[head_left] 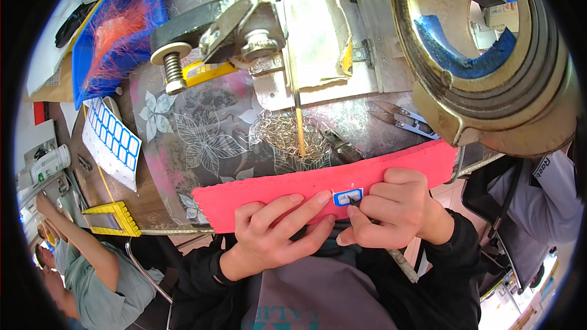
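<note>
Clenched round a slim rod (403, 266), the right hand's grip (397, 211) sets a dark tip right on the blue-and-white label (342, 198), just off its knuckles! Left hand (275, 231) lies loosely spread on the red strip (330, 177) beneath, a fingertip beside the label's left edge. Up left, red strands (116, 30) pile inside a blue bin (158, 0); glare whitens the pale tray (340, 18).

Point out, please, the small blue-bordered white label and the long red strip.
Small blue-bordered white label (346, 198), head view: its printed middle.
Long red strip (324, 177), head view: its upper middle.
</note>
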Available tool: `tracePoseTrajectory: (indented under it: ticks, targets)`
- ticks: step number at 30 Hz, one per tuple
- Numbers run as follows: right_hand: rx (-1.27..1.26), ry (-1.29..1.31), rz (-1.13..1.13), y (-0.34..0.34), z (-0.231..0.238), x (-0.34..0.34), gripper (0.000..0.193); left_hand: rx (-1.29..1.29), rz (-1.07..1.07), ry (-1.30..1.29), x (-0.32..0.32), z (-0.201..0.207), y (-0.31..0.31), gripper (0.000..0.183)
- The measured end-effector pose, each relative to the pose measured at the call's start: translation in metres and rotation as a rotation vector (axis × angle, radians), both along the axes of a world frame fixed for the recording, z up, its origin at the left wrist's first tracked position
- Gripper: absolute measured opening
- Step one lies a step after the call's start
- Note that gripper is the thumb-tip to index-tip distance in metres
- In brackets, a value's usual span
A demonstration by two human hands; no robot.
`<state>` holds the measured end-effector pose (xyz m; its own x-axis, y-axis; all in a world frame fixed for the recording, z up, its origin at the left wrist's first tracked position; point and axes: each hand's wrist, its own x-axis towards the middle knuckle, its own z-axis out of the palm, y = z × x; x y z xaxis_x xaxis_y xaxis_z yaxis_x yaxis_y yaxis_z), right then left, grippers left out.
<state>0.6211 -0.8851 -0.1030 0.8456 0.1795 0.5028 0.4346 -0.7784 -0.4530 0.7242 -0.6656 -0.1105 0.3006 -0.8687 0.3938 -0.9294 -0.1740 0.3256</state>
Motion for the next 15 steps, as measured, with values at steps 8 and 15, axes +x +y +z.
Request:
tracePoseTrajectory:
  ticks: [8, 15]
  targets:
    - [0.010, 0.018, 0.014, -0.0008, 0.0035, 0.0035, 0.038, 0.007, -0.041, -0.005, 0.0009, -0.0001, 0.0020, 0.024]
    - [0.010, 0.002, 0.003, -0.0002, 0.0022, 0.0022, 0.040, -0.005, -0.047, -0.005, 0.0005, -0.0019, 0.0020, 0.026]
